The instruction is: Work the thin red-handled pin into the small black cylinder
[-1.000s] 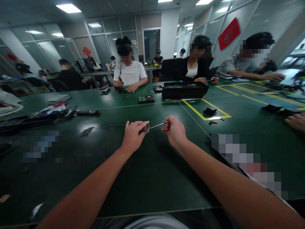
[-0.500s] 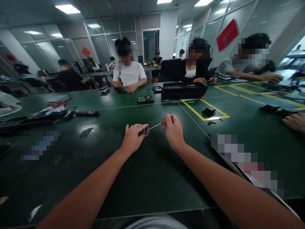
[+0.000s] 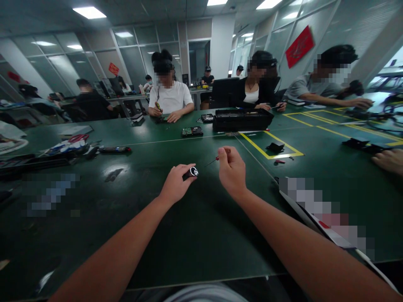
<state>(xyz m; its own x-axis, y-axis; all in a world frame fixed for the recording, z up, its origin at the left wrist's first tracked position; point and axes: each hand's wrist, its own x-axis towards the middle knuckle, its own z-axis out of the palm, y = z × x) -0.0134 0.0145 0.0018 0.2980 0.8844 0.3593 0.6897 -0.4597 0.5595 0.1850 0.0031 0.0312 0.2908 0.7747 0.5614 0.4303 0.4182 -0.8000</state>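
In the middle of the head view, my left hand [image 3: 176,182] grips a small dark cylinder [image 3: 194,172] between thumb and fingers. Its round end, with a pale ring and something light inside, faces right. My right hand [image 3: 232,170] is closed around a thin screwdriver [image 3: 212,161] with a red part at the fingers. The slim shaft points down and left, its tip a short gap away from the cylinder. Most of the handle is hidden in my fist. Both hands are above the green table [image 3: 201,235].
Ahead lie a hard drive [image 3: 192,131] and a long black housing [image 3: 243,120]. A black bracket [image 3: 276,147] sits inside yellow tape at right. Tools [image 3: 71,147] and a dark pen-like tool [image 3: 115,149] lie left. People sit across; another person's hand [image 3: 388,161] is at right.
My right hand has drawn slightly right, and the screwdriver's tip has come away from the cylinder's end. The cylinder's open end now shows more brightly; my left hand has barely moved.
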